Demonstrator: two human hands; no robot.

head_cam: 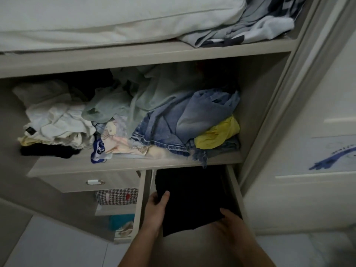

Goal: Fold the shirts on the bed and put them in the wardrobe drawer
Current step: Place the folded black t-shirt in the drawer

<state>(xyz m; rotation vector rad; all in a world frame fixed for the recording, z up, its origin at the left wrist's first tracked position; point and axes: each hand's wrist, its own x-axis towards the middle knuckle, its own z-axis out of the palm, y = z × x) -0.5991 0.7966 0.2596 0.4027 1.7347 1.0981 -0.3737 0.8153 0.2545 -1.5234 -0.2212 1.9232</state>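
So both hands are on a folded black shirt (190, 201) that's sitting in the open drawer (236, 191) of the wardrobe, right under the messy shelf (134, 162). The left hand (156, 211) holds the shirt's left edge, thumb lying on top of the fabric and the other fingers tucked under it, so it's gripping the cloth. The right hand (230, 221) is at the shirt's near right corner, thumb on top of the fabric; it looks like it's pinching that corner, but the rest of the fingers are in shadow so I can't really tell how they lie. The shirt fills most of the drawer, and its near edge hangs a bit toward the person.

Everything else, going off the drawer: straight above it on the shelf is a heap of blue jeans (185, 120) with a yellow cloth (217, 133) stuffed in just to the right. Further left on that shelf there's a crumpled white pile (57, 120) and some pale green fabric (115, 105). Left of the open drawer is a closed drawer with a small white handle (94, 182), and below that a checked item (117, 196). Way up top, a white pillow (115, 18) lies on the upper shelf.
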